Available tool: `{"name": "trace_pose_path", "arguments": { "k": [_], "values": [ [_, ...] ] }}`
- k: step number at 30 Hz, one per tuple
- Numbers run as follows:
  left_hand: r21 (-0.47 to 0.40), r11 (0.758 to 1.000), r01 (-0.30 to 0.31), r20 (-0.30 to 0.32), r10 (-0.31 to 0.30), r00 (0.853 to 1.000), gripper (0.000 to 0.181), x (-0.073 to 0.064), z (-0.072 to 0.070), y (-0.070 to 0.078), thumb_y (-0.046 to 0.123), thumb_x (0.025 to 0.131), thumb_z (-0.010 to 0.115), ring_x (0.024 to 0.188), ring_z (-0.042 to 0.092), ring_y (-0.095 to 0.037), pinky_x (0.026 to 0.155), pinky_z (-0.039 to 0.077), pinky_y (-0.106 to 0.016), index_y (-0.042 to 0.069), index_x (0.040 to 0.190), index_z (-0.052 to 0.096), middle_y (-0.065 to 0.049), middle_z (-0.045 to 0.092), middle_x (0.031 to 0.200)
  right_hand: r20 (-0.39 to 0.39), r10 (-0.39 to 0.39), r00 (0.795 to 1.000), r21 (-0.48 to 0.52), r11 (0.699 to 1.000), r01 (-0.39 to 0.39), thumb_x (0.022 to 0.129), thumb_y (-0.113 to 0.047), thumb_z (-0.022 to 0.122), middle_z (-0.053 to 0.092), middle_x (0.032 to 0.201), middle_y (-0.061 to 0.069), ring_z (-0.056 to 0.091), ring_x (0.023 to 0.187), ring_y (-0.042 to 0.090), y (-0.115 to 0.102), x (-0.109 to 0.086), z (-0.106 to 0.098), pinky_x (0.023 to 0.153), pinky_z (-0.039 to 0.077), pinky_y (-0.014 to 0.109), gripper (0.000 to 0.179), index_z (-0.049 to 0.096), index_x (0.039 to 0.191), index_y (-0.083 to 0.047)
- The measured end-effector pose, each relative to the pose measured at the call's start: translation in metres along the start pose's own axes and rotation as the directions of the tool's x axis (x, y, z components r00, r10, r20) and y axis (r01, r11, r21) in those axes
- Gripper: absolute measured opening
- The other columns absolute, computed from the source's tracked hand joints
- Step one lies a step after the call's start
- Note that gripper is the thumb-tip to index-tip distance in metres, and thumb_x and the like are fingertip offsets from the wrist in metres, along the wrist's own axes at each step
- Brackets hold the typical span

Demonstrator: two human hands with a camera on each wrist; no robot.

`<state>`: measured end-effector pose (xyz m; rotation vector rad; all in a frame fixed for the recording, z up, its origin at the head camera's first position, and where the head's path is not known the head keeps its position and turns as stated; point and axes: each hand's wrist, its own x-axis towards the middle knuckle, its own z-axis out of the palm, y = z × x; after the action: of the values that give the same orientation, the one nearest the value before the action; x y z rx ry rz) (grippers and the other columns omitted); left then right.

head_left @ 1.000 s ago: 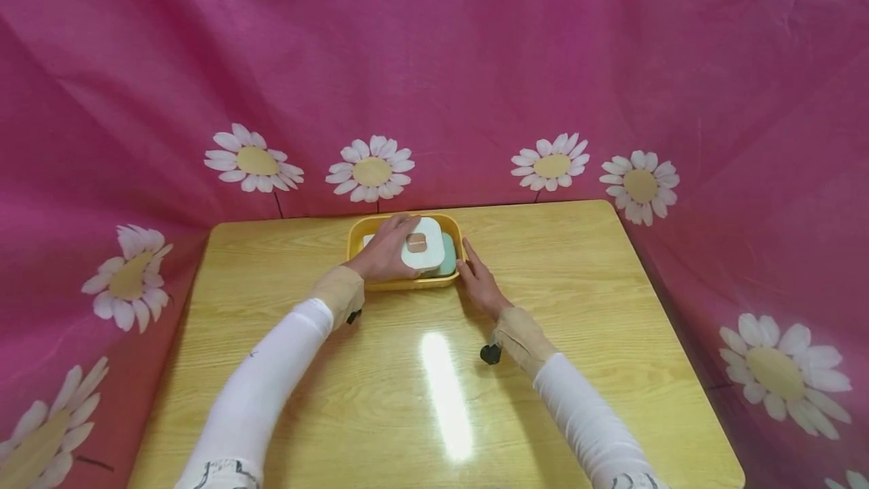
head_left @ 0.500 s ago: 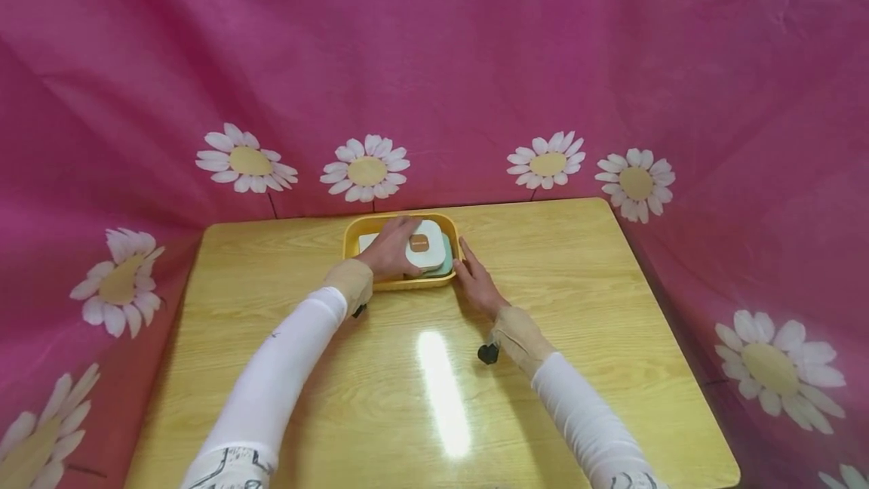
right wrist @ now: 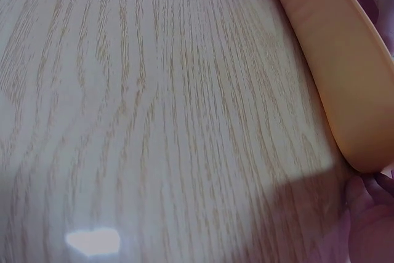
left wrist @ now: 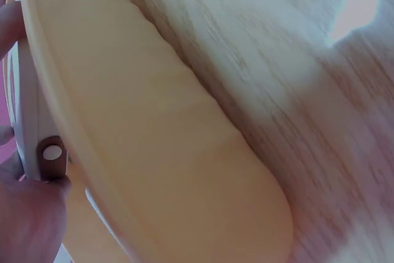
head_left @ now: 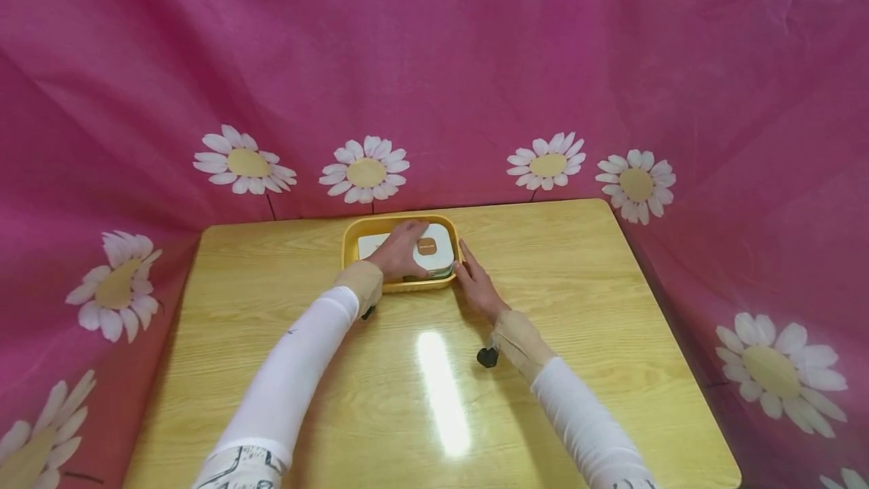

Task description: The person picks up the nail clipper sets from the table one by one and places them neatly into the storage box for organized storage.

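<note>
A yellow basket (head_left: 417, 287) stands near the far edge of the table. Inside it, my left hand (head_left: 400, 253) grips a white square box (head_left: 441, 247) with rounded corners and a brown label, thumb on the near side and fingers on the far side. A strip of mint green shows under the box's near right edge. Another flat white thing (head_left: 369, 245) lies in the basket's left part, partly hidden by that hand. My right hand (head_left: 479, 289) touches the basket's right end from outside, fingers extended along the wall. The right wrist view catches this hand (right wrist: 371, 226) at the basket's corner.
The wooden table (head_left: 434, 398) carries a bright light reflection in front of the basket. A pink curtain (head_left: 448, 74) with printed daisies hangs behind and along both sides of the table.
My left hand has moved the white box to the right and down, over the mint green thing, which is now mostly covered. The right hand stays at the basket's right end.
</note>
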<state>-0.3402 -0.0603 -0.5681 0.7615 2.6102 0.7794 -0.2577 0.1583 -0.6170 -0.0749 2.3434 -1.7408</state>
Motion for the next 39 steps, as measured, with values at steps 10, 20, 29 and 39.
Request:
{"name": "trace_pose_path", "arguments": {
  "k": [10,20,29,39],
  "values": [
    [0.039,0.999,-0.007,0.076,0.004,0.997,0.111,0.002,-0.001,0.005,0.031,0.083,0.091,0.157,0.025,-0.036,0.128,0.022,-0.046,0.004,0.166,0.023,-0.021,0.027,0.169,0.010,-0.015,1.000,0.020,1.000,0.015,0.116,-0.027,0.037,0.017,0.174,0.014,0.020,0.159,0.028,-0.011,-0.004,-0.002,0.127,0.022,0.046,0.062,0.009,0.170,-0.014],
    [0.061,0.998,0.021,0.100,-0.027,0.995,0.111,0.005,0.001,0.005,0.030,0.085,0.090,0.159,0.020,-0.037,0.128,0.021,-0.049,0.008,0.168,0.020,-0.019,0.021,0.172,-0.016,-0.022,1.000,0.030,0.999,0.023,0.116,-0.032,0.037,0.019,0.174,0.012,0.024,0.158,0.027,0.001,0.001,0.001,0.127,0.024,0.046,0.062,0.009,0.170,-0.020],
    [0.072,0.996,0.055,0.100,-0.062,0.993,0.112,0.006,0.003,0.007,0.028,0.083,0.091,0.157,0.022,-0.039,0.126,0.024,-0.052,0.011,0.168,0.020,-0.020,0.022,0.171,-0.026,-0.030,0.999,0.014,0.999,0.030,0.116,-0.030,0.037,0.019,0.174,0.010,0.023,0.158,0.025,0.003,0.001,0.003,0.127,0.023,0.044,0.062,0.010,0.170,-0.018],
    [0.152,0.987,0.054,0.050,-0.062,0.997,0.114,0.008,0.012,0.010,0.030,0.082,0.092,0.153,0.025,-0.048,0.122,0.034,-0.054,0.011,0.167,0.019,-0.026,0.019,0.168,-0.033,-0.031,0.999,0.049,0.998,0.032,0.116,-0.024,0.038,0.031,0.169,0.018,0.036,0.152,0.031,0.000,-0.001,0.005,0.125,0.029,0.046,0.061,0.012,0.170,-0.016]
  ]
}}
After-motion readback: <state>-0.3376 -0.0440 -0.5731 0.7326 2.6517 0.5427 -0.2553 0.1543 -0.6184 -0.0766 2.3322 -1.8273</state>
